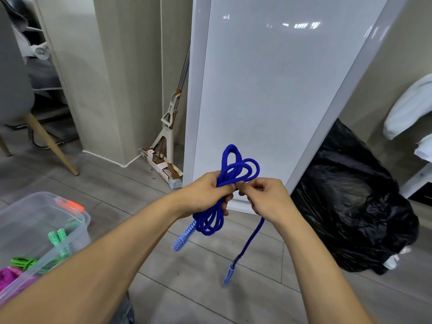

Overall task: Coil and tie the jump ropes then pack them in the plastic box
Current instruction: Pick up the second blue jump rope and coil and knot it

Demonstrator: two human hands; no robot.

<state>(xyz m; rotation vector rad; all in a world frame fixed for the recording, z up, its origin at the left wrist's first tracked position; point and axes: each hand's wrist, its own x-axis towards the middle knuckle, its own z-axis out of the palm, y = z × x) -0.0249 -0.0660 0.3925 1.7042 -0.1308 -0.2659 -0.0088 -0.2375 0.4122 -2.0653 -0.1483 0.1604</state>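
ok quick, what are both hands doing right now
Left hand: closed around the coiled blue jump rope.
Right hand: pinching the same rope's loose end beside the coil.

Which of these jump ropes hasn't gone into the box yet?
The blue rope: the left hand and right hand grip it in mid-air; the green rope and pink rope lie in the plastic box.

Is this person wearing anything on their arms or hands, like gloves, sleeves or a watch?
No. The left forearm and right forearm are bare, with no sleeve in view. The left hand and right hand wear no gloves, and no watch, bracelet or ring shows on the sides the camera sees.
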